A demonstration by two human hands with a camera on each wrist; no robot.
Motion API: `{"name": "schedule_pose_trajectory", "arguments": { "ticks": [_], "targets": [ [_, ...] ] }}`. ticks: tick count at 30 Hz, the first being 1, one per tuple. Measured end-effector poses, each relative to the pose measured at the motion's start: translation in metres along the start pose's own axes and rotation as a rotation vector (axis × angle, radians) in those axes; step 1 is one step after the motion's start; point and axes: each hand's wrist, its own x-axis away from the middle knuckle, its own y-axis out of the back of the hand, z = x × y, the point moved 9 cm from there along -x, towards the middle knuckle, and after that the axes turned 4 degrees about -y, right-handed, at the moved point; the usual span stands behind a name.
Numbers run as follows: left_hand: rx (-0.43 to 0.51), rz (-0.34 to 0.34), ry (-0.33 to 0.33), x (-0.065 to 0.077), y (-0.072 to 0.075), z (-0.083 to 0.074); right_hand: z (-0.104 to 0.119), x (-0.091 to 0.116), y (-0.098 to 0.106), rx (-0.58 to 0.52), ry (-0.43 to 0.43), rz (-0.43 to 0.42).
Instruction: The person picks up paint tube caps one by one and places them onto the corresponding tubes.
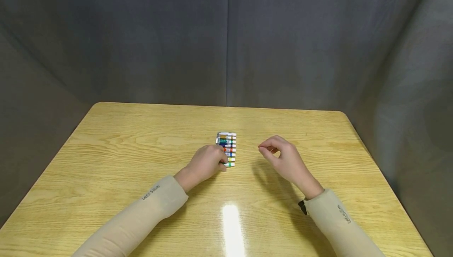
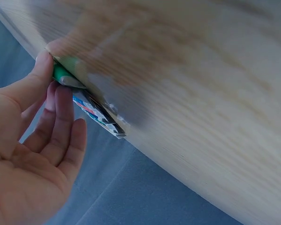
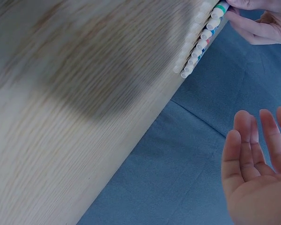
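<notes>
A row of several small paint tubes (image 1: 230, 145) with white caps lies side by side on the table, caps pointing right. At the near end of the row, my left hand (image 1: 208, 161) pinches the green paint tube (image 2: 65, 77) between thumb and fingers. Its white cap shows in the right wrist view, at the top of the line of caps (image 3: 197, 53). My right hand (image 1: 287, 161) hovers over the table to the right of the row, holding nothing. Its thumb and index finger come close together in the head view, while the other fingers (image 3: 246, 145) look loosely bent.
The wooden table (image 1: 141, 131) has rounded far corners and a bright light reflection (image 1: 232, 229) near its front. Dark grey curtains (image 1: 159, 44) hang behind it and along both sides. A black strap (image 1: 302, 207) shows at the right sleeve cuff.
</notes>
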Motion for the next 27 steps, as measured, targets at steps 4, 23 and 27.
{"name": "schedule_pose_trajectory", "arguments": {
  "ticks": [4, 23, 27],
  "targets": [
    [-0.004, -0.008, 0.002, -0.001, 0.000, 0.000, -0.001, 0.000, 0.000, 0.002, -0.004, 0.002],
    [0.042, -0.032, -0.010, 0.000, 0.004, 0.001, -0.007, 0.002, 0.006, 0.011, -0.010, -0.018],
    [0.073, -0.082, -0.004, 0.003, 0.015, 0.007, -0.012, 0.001, 0.013, 0.021, -0.015, -0.036]
  ]
}}
